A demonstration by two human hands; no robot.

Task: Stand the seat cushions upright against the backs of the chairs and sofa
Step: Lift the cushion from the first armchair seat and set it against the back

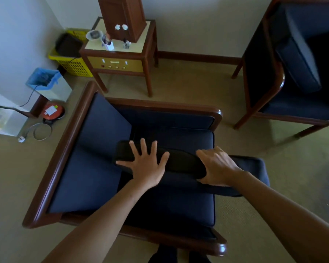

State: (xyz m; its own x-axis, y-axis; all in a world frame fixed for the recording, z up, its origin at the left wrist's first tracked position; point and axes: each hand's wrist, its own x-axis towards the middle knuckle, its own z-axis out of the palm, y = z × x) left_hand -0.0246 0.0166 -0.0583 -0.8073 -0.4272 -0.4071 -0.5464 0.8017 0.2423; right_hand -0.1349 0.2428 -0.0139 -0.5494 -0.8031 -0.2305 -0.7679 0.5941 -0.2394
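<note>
A navy armchair with a dark wooden frame (160, 104) stands right below me. Its seat cushion (180, 161) is raised off the seat and tilted, with its dark edge turned up toward me and one end reaching past the chair's open side. My left hand (146, 164) lies flat on that edge, fingers spread. My right hand (217, 168) grips the cushion's edge further right, thumb underneath. At the upper right, a second navy armchair (262, 54) has its cushion (300, 59) leaning up inside it.
A wooden side table (122, 52) with small items and a tall wooden box stands behind the chair. A yellow basket (74, 65), a blue-lined bin (44, 80) and a red round device (52, 111) with cables sit at the left. Beige carpet lies between the chairs.
</note>
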